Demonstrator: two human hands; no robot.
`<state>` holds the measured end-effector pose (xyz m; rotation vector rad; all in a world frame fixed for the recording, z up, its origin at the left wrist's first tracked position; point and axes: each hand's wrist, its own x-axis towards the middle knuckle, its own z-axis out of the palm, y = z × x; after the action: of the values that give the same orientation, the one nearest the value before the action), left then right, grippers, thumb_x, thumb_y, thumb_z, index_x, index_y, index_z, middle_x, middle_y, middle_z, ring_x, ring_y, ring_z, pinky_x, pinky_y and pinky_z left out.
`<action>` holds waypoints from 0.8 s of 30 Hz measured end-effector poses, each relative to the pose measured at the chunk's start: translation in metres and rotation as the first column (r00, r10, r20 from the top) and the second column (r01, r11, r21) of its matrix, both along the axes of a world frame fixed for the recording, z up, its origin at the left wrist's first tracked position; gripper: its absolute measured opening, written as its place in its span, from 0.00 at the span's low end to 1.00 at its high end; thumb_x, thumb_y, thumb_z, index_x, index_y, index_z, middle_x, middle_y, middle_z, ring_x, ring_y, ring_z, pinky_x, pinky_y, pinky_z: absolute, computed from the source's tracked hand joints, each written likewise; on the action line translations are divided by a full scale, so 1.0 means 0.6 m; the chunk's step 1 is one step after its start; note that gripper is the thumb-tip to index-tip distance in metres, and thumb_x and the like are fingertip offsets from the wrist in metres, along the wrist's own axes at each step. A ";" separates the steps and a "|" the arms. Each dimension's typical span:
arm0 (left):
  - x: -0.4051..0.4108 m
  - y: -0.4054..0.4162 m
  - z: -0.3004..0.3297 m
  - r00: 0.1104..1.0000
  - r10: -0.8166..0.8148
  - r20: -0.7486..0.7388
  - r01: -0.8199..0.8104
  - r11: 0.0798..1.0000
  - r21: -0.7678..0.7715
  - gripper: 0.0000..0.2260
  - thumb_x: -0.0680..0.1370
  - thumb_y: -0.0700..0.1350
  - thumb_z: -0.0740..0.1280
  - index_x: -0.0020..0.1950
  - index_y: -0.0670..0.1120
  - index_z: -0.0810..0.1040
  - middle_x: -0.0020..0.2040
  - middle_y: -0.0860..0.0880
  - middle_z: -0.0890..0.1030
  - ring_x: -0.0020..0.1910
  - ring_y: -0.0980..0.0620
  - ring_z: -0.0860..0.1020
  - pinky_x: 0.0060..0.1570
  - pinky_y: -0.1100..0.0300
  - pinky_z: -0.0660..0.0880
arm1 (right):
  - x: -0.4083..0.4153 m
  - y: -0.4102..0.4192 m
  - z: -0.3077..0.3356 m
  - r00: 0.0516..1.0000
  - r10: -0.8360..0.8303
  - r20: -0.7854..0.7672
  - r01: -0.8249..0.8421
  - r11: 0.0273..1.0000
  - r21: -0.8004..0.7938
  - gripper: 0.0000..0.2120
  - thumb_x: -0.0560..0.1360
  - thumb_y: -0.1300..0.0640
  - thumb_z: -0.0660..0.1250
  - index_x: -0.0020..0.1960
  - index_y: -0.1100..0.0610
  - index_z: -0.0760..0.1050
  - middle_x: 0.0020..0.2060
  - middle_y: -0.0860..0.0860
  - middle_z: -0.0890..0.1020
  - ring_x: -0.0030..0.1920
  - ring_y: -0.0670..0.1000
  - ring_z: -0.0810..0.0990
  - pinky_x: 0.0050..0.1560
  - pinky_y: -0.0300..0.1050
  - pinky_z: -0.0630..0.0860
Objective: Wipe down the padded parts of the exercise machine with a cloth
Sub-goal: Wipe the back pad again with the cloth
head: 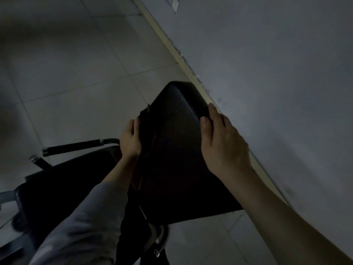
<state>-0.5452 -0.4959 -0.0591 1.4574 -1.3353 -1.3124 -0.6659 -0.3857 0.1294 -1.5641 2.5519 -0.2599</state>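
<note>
Your two hands sit on the black back pad (177,150) of the exercise machine, a long, rounded cushion with a grained, leather-like skin and a line of stitching along its right edge. The pad fills the middle of the view and runs from near you toward the far wall.

Your right hand (221,142) lies on the right edge of the pad. The thumb rests on the top surface and the other fingers curl over the side, so the hand clamps the edge.

Your left hand (130,139) is on the left edge of the pad. Under it hangs a dark cloth (146,142), soft and wrinkled, with a thin reddish border. The fingers are together and press the cloth against the side of the pad. A grey sleeve (86,222) covers this forearm.

To the left and lower lies the black seat pad (66,180), flat and smooth. Beyond it a handle bar (73,147) with a black grip and shiny metal ends points to the left. The floor (76,73) has pale square tiles, and a plain grey wall (277,64) stands at the right.
</note>
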 end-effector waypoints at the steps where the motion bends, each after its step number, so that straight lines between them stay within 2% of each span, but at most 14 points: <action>1: 0.007 0.010 -0.014 1.000 0.015 0.019 -0.016 0.998 0.053 0.19 0.81 0.53 0.51 0.61 0.43 0.73 0.54 0.43 0.77 0.55 0.46 0.75 0.53 0.53 0.70 | 0.002 0.002 0.000 1.000 -0.006 0.000 0.006 1.000 0.007 0.27 0.79 0.41 0.41 0.76 0.48 0.51 0.71 0.51 0.65 0.67 0.54 0.69 0.60 0.50 0.68; 3: 0.006 0.020 -0.020 0.997 0.078 0.006 -0.078 0.988 0.130 0.24 0.77 0.52 0.50 0.67 0.41 0.70 0.63 0.40 0.75 0.64 0.43 0.72 0.64 0.48 0.69 | 0.002 0.002 0.003 1.000 -0.006 0.015 0.006 1.000 0.005 0.26 0.80 0.42 0.42 0.76 0.47 0.51 0.71 0.51 0.66 0.67 0.53 0.69 0.61 0.49 0.67; 5: -0.011 0.041 0.006 0.996 0.077 0.039 -0.080 0.992 0.093 0.31 0.72 0.52 0.49 0.69 0.37 0.67 0.69 0.37 0.70 0.70 0.40 0.67 0.70 0.45 0.64 | -0.002 0.002 0.010 0.991 -0.018 0.135 0.026 0.998 -0.055 0.24 0.80 0.43 0.42 0.76 0.46 0.52 0.72 0.49 0.66 0.68 0.51 0.68 0.62 0.45 0.64; 7: -0.033 0.085 0.048 0.994 -0.013 0.109 0.022 0.997 -0.073 0.36 0.69 0.56 0.48 0.73 0.37 0.62 0.75 0.36 0.60 0.75 0.39 0.56 0.74 0.42 0.55 | -0.005 0.004 0.017 0.949 -0.043 0.313 0.088 0.987 -0.131 0.23 0.81 0.45 0.43 0.75 0.45 0.53 0.72 0.46 0.66 0.70 0.48 0.66 0.64 0.42 0.60; 9: -0.059 0.147 0.088 0.985 -0.104 0.141 0.146 0.932 -0.333 0.34 0.74 0.55 0.52 0.76 0.40 0.53 0.76 0.40 0.52 0.75 0.40 0.49 0.73 0.38 0.46 | -0.010 0.004 0.023 0.902 -0.066 0.426 0.143 0.978 -0.151 0.22 0.81 0.45 0.43 0.74 0.44 0.56 0.72 0.45 0.65 0.71 0.47 0.65 0.68 0.42 0.57; 11: -0.080 0.212 0.102 0.976 -0.143 0.167 0.213 0.799 -0.562 0.30 0.79 0.57 0.54 0.77 0.47 0.48 0.77 0.46 0.50 0.75 0.39 0.49 0.72 0.36 0.45 | -0.014 0.000 0.023 0.890 -0.094 0.446 0.148 0.985 -0.089 0.23 0.81 0.43 0.41 0.73 0.43 0.58 0.73 0.44 0.64 0.72 0.47 0.63 0.72 0.46 0.57; 13: -0.082 0.275 0.086 0.957 -0.163 0.238 0.279 0.730 -0.624 0.30 0.80 0.62 0.50 0.78 0.52 0.44 0.77 0.49 0.51 0.76 0.39 0.49 0.71 0.34 0.48 | -0.013 -0.002 0.021 0.900 -0.108 0.421 0.122 0.992 -0.006 0.24 0.80 0.41 0.39 0.74 0.41 0.56 0.73 0.44 0.63 0.72 0.48 0.62 0.73 0.50 0.57; 15: -0.074 0.327 0.072 0.952 -0.195 0.237 0.296 0.790 -0.537 0.28 0.79 0.61 0.47 0.77 0.55 0.45 0.75 0.49 0.55 0.78 0.46 0.46 0.70 0.35 0.51 | -0.011 -0.002 0.021 0.913 -0.094 0.396 0.095 0.995 0.015 0.25 0.80 0.40 0.38 0.74 0.41 0.55 0.74 0.45 0.62 0.73 0.48 0.61 0.72 0.51 0.57; 17: -0.071 0.353 0.089 0.978 -0.185 0.100 0.211 0.879 -0.428 0.29 0.79 0.59 0.51 0.77 0.59 0.42 0.75 0.51 0.56 0.77 0.50 0.47 0.72 0.39 0.51 | -0.008 -0.002 0.021 0.932 -0.070 0.357 0.072 0.997 0.007 0.24 0.80 0.41 0.38 0.74 0.43 0.54 0.74 0.47 0.62 0.72 0.49 0.62 0.70 0.51 0.58; 18: -0.073 0.351 0.107 0.988 -0.151 0.021 0.148 0.918 -0.368 0.31 0.78 0.60 0.52 0.77 0.57 0.42 0.75 0.47 0.56 0.77 0.47 0.52 0.73 0.39 0.52 | -0.007 -0.002 0.021 0.941 -0.065 0.333 0.069 0.998 0.000 0.24 0.81 0.42 0.39 0.74 0.44 0.55 0.73 0.47 0.64 0.71 0.50 0.63 0.68 0.50 0.59; 19: -0.075 0.340 0.123 0.995 -0.097 -0.025 0.085 0.951 -0.298 0.31 0.79 0.59 0.52 0.77 0.48 0.45 0.74 0.38 0.59 0.74 0.40 0.58 0.72 0.38 0.56 | -0.007 -0.003 0.021 0.948 -0.063 0.312 0.068 0.998 -0.006 0.23 0.81 0.43 0.39 0.74 0.44 0.55 0.72 0.48 0.65 0.70 0.50 0.65 0.66 0.48 0.60; 21: -0.074 0.284 0.160 0.996 -0.063 0.058 0.068 0.994 -0.080 0.29 0.80 0.47 0.55 0.71 0.26 0.53 0.68 0.22 0.60 0.70 0.26 0.59 0.70 0.35 0.53 | -0.008 -0.004 0.019 0.958 -0.059 0.280 0.067 0.998 -0.018 0.23 0.81 0.43 0.40 0.74 0.44 0.57 0.71 0.49 0.67 0.68 0.51 0.68 0.62 0.47 0.62; 23: -0.069 0.200 0.135 0.972 -0.123 0.199 0.075 0.970 0.231 0.25 0.80 0.39 0.55 0.71 0.26 0.52 0.73 0.28 0.53 0.75 0.33 0.50 0.74 0.45 0.44 | -0.009 -0.005 0.016 0.967 -0.056 0.249 0.065 0.998 -0.026 0.23 0.81 0.43 0.41 0.73 0.44 0.57 0.70 0.49 0.69 0.66 0.51 0.70 0.58 0.46 0.63; 24: -0.063 0.159 0.108 0.966 -0.115 0.230 0.058 0.969 0.241 0.25 0.81 0.42 0.53 0.73 0.30 0.51 0.76 0.32 0.51 0.76 0.37 0.47 0.75 0.48 0.42 | -0.009 -0.007 0.014 0.971 -0.058 0.232 0.066 0.997 -0.027 0.23 0.81 0.43 0.41 0.73 0.45 0.57 0.69 0.49 0.69 0.66 0.51 0.70 0.57 0.46 0.63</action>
<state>-0.5830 -0.4002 0.0057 1.7848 -1.4542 -1.4208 -0.6710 -0.3899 0.1375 -1.3758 2.4286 -0.4665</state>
